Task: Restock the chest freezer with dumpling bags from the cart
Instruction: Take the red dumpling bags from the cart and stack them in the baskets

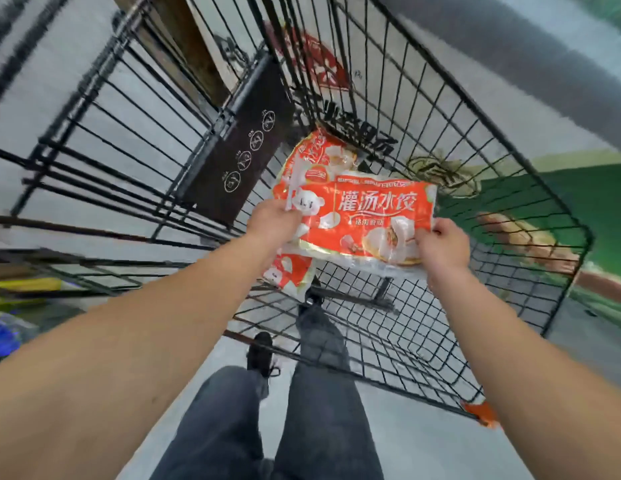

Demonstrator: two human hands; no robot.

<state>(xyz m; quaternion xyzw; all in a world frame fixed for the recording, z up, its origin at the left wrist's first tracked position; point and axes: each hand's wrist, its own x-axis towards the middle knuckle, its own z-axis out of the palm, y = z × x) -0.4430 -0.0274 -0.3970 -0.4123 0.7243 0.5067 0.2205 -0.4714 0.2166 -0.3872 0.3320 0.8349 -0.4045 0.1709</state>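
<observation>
The grip is two-handed: the left hand (272, 221) is closed on the left edge of a red dumpling bag (368, 220), and the right hand (440, 242) is pinched on its lower right corner. The bag is held flat above the floor of the wire cart (388, 327), inside the basket. A second bag (316, 157) is seen behind it and a third (290, 271) below the left wrist; whether either is caught in the left hand cannot be told. A slip is judged likely, since only the thin film edges are held and the contents are heavy. A snag on the cart wires could be caused on lifting. The freezer is not in view.
</observation>
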